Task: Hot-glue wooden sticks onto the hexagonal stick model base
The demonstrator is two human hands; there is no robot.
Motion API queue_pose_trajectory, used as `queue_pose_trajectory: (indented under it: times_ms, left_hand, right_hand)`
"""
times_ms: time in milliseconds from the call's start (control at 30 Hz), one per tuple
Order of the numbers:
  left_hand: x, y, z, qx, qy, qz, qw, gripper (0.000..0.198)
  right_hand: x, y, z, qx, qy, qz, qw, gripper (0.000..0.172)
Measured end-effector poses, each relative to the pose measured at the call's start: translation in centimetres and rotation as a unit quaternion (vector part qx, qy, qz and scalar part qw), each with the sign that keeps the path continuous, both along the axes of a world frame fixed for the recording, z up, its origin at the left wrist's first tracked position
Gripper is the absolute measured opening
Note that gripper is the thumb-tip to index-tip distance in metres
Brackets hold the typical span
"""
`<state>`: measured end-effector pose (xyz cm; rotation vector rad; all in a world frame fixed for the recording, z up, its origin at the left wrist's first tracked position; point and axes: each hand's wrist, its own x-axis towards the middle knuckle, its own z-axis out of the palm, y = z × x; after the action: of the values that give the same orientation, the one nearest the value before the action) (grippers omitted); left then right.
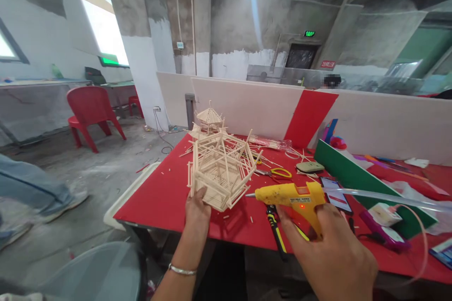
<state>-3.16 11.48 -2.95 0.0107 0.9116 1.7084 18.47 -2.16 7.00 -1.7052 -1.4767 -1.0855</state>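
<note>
My left hand is closed on the near lower edge of a wooden stick model, an open lattice frame with a slatted floor, tilted above the red table. In my right hand is a yellow glue gun, its red light lit. The metal nozzle points left at the model, a little apart from its right side. A clear glue stick runs out of the gun's back. Behind the model stands a smaller stick pavilion with a pointed roof.
On the red table lie yellow-handled scissors, black-and-yellow pliers, a phone, a grey-green case and loose sticks. A green board leans at the right, near a purple power strip. Someone's leg shows at left.
</note>
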Motion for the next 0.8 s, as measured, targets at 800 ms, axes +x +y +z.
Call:
queue_pose_trajectory:
  times_ms: [800]
  left_hand:
    - [0.9, -8.6, -0.9, 0.005, 0.021, -0.05, 0.999, 0.017]
  right_hand:
    - [4.9, -0.4, -4.1, 0.004, 0.162, 0.022, 0.986, 0.047]
